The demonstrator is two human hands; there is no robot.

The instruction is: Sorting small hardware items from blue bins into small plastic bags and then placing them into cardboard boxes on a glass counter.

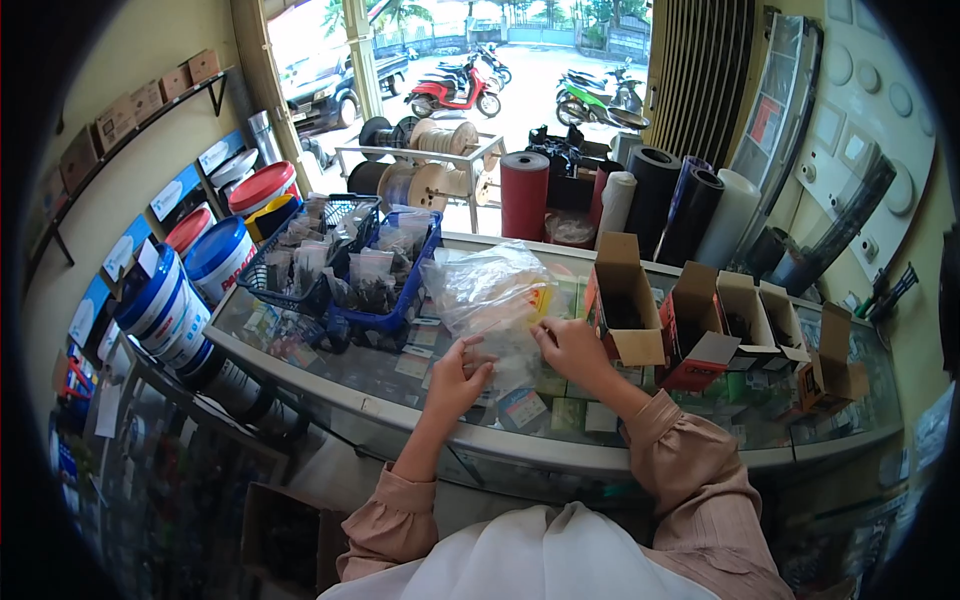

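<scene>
Over the glass display counter (472, 442), my left hand (457, 382) is raised with thumb and fingers curled beside thin clear plastic. Whether those fingers grip the film cannot be made out. My right hand (574, 349) pinches the edge of what looks like a small clear plastic bag (514, 367) between the hands. Just beyond them lies a large, crumpled clear plastic bag (487, 289) with a yellow and red printed patch. To its left, a blue plastic basket (397, 319) and a dark basket (281, 289) hold several small zip bags of dark pieces.
Open cardboard boxes (626, 300) line the counter's right side. Paint buckets (221, 255) stand to the left. Cable spools (435, 180) and upright rolls of sheeting (525, 195) stand beyond the counter. An open carton (326, 547) sits low at my left.
</scene>
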